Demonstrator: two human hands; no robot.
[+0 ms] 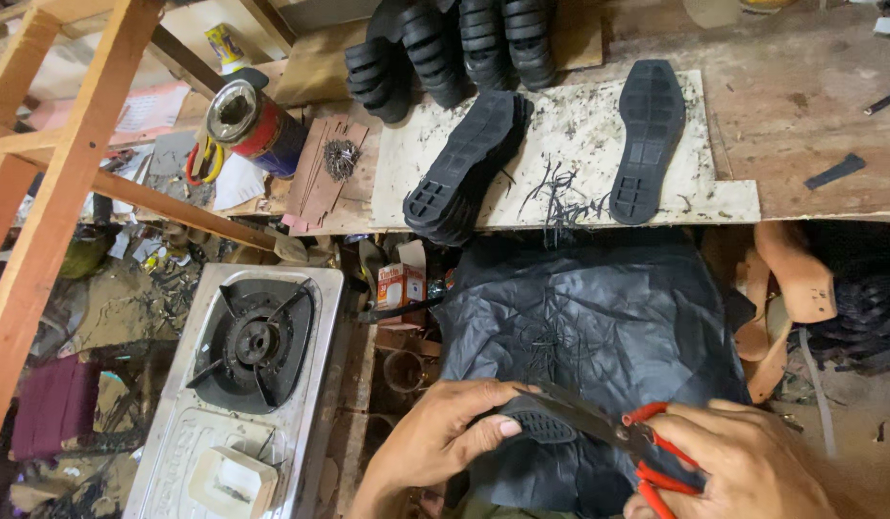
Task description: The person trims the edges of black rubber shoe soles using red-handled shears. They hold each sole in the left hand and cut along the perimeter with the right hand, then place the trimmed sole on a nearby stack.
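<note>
Far left, 9 o'clock: orange wooden frame (50, 192). At 7 o'clock a single-burner gas stove (248, 375) sits low beside the surface. At 10 o'clock a red and blue can (252, 125) lies tilted on the wooden surface (801, 106). Left hand (440, 432) at 6 o'clock, grip clamped on a black rubber sole (536, 423), thumb on top. Above it at 12 o'clock, a stack of black soles (464, 168) lies on a white board (579, 144), more soles stood in rows behind, one single sole (645, 139) at 1 o'clock. Black sheet (599, 308) covers the lap area, littered with thin black trimmings. Right hand (743, 461) at 5 o'clock, grip closed around red-handled scissors (618, 432), blades touching the sole edge. Tan leather pieces (791, 288) at 3 o'clock.
</note>
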